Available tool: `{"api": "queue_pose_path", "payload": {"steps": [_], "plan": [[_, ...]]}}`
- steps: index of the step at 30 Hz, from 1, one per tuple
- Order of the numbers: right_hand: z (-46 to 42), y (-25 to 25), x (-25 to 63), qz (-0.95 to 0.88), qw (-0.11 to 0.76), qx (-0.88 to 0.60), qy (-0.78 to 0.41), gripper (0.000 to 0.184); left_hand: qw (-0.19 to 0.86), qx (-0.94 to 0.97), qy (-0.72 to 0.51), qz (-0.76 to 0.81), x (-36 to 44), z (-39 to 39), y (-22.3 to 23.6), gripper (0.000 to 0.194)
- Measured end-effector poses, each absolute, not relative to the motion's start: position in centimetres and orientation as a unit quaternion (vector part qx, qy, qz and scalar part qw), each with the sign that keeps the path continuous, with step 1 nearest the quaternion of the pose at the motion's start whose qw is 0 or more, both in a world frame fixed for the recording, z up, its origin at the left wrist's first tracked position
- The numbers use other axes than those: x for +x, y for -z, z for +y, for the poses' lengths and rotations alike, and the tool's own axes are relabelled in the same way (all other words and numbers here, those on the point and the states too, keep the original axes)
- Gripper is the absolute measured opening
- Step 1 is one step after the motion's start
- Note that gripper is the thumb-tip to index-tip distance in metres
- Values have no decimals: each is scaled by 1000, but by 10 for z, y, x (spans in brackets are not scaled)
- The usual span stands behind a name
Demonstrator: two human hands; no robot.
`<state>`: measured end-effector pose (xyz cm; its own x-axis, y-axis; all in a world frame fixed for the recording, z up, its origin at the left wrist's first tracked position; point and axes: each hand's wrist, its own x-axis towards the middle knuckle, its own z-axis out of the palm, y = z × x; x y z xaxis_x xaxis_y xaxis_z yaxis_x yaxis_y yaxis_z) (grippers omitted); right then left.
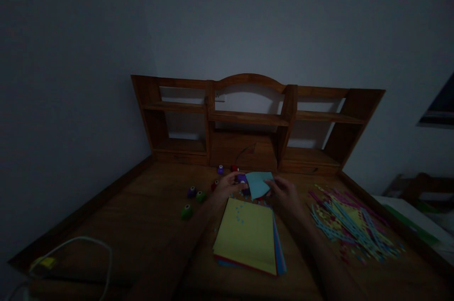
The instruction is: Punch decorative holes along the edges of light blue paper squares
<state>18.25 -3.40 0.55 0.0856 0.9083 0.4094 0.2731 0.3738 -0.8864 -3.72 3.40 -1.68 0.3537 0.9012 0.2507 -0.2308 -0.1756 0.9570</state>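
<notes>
My left hand (227, 186) is closed around a small purple craft punch (242, 178) at the middle of the desk. A light-blue sheet of paper (259, 183) is pinched at its right side by my right hand (284, 191). The paper's left edge meets the punch; whether it sits in the slot is too dark to tell. Below both hands lies a stack of coloured paper with a yellow sheet (248, 237) on top. Tiny blue punched bits (240, 213) are scattered on that sheet.
Green (187, 212) and purple (192, 191) punches stand to the left, with a red one (214, 184) beside my left hand. Coloured paper strips (349, 220) are heaped on the right. A wooden shelf unit (248, 116) backs the desk; a white cable (81, 238) lies front left.
</notes>
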Motion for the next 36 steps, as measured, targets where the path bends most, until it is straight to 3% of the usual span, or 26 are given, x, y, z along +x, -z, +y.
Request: {"api": "queue_pose_path", "payload": {"steps": [11,36], "plan": [[-28,2,181,-574,587,-474,-318,35,607,557,-498,270,-37,35,17,52],[-34,-4,180,-593,565,-490,-299,39,611,591,-467,246,-40,31,14,49]]}}
